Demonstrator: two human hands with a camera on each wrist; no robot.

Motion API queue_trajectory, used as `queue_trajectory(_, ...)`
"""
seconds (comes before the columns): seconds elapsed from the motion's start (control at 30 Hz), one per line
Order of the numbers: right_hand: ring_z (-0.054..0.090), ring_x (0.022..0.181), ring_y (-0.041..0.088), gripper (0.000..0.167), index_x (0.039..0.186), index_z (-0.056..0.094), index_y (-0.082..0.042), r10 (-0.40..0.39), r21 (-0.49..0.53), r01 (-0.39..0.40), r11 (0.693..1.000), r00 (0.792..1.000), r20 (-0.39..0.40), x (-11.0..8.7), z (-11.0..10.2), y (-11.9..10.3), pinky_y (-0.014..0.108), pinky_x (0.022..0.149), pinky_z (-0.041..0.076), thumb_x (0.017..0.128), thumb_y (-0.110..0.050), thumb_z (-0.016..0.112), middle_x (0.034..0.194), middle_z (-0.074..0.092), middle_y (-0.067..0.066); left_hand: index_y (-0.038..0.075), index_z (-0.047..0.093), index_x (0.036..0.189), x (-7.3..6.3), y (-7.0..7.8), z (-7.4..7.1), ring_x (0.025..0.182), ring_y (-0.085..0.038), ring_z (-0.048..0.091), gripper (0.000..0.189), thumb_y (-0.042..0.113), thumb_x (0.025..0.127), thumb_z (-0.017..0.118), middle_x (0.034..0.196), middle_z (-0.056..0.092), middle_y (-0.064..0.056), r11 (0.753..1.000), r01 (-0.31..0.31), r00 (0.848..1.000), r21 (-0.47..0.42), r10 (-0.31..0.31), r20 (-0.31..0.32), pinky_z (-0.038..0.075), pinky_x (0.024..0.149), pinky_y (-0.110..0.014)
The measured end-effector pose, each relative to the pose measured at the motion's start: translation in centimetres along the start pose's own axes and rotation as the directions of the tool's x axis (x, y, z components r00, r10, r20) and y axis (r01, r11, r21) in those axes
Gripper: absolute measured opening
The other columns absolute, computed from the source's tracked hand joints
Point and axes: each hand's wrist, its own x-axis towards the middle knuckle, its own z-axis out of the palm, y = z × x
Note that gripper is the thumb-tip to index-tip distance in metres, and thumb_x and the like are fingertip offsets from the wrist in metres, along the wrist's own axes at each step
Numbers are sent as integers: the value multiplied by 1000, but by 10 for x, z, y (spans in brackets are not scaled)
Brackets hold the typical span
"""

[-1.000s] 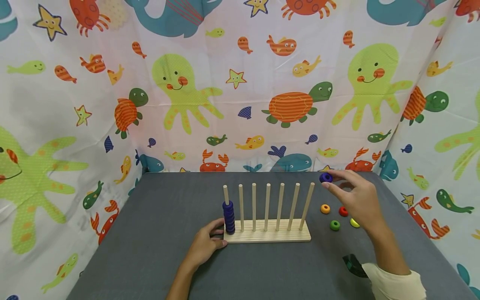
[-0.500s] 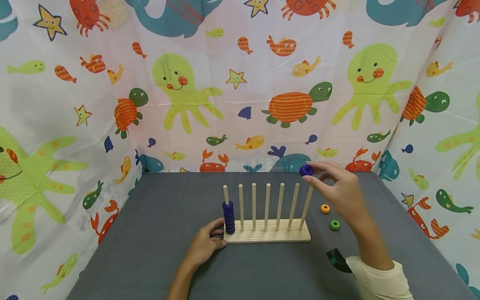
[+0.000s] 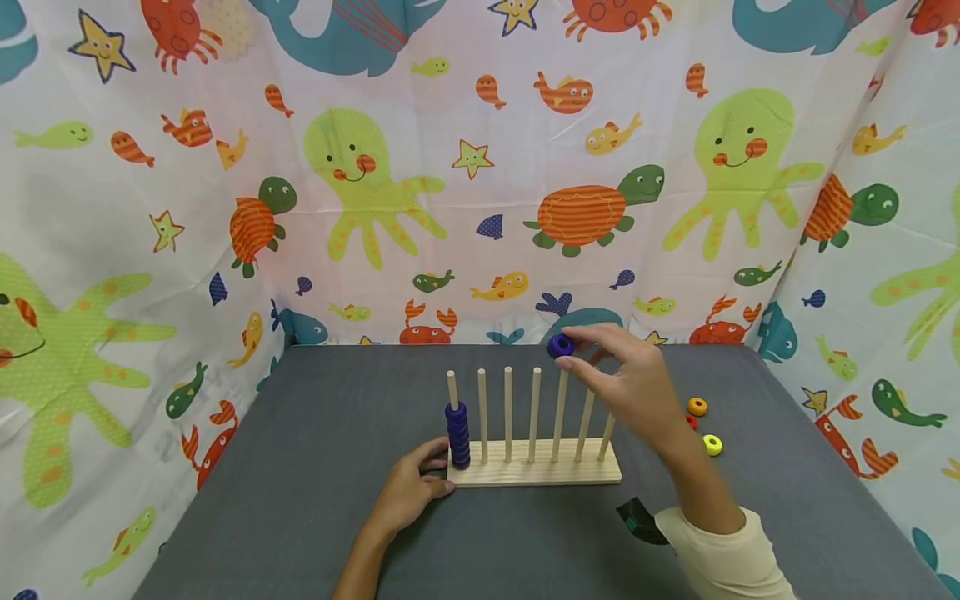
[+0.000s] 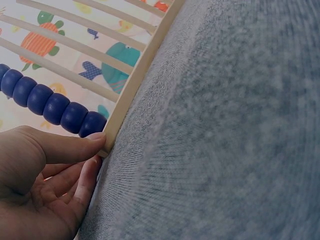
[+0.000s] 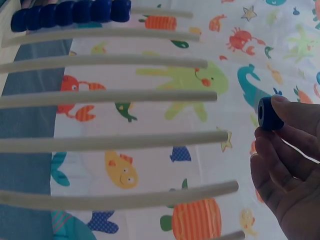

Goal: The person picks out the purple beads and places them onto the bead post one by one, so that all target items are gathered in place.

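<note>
A wooden peg rack (image 3: 534, 476) with a row of upright pegs stands on the grey table. Its leftmost peg bears a stack of dark blue beads (image 3: 458, 437), and the peg's tip shows above them. My left hand (image 3: 407, 490) holds the left end of the base; in the left wrist view the thumb and a finger pinch its corner beside the lowest bead. Between thumb and fingertips my right hand (image 3: 633, 382) pinches one blue bead (image 3: 560, 346), raised at the tip of a peg right of the middle. In the right wrist view this bead (image 5: 270, 114) is apart from the pegs.
Right of the rack lie loose beads: an orange one (image 3: 697, 407), a yellow one (image 3: 712, 445) and a red one (image 3: 691, 422) partly behind the right wrist. A dark strap (image 3: 642, 522) hangs by the cream sleeve (image 3: 723, 554). Sea-animal cloth walls surround the table.
The right hand has carried the blue bead leftward, from beyond the rack's right end to over the pegs. Its forearm now hides the green bead. The left hand and rack stay still.
</note>
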Motion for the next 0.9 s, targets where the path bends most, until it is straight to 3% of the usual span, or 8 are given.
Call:
queue_trajectory(0.23,67,87,16,40,124,77,-8,-32,19,31,999,998,53,5,15,-11,22,71,58,86,-6,87,114,76,6,7,58,150,-1,1,0,126,-33,65,68,-3,86,79,148,62,-17,1000,0,1000,-12,0,1,58,100,-48)
queue_trajectory(0.47,66,96,20,38,125,76,-9,-10,19,8,1000,995,100,9,29,-22,25,78,59,89,-13,87,115,75,3,6,58,150,-3,2,1,126,-35,66,69,-4,85,80,148,62,-19,1000,-10,1000,-22,10,-3,58,100,-49)
queue_trajectory(0.9,64,99,20,38,130,76,-9,-10,43,0,999,976,218,17,58,-40,34,81,57,93,-18,83,119,75,4,5,57,150,-5,2,0,123,-34,67,69,-4,86,79,148,62,-19,998,-23,1000,-52,23,-1,59,98,-48)
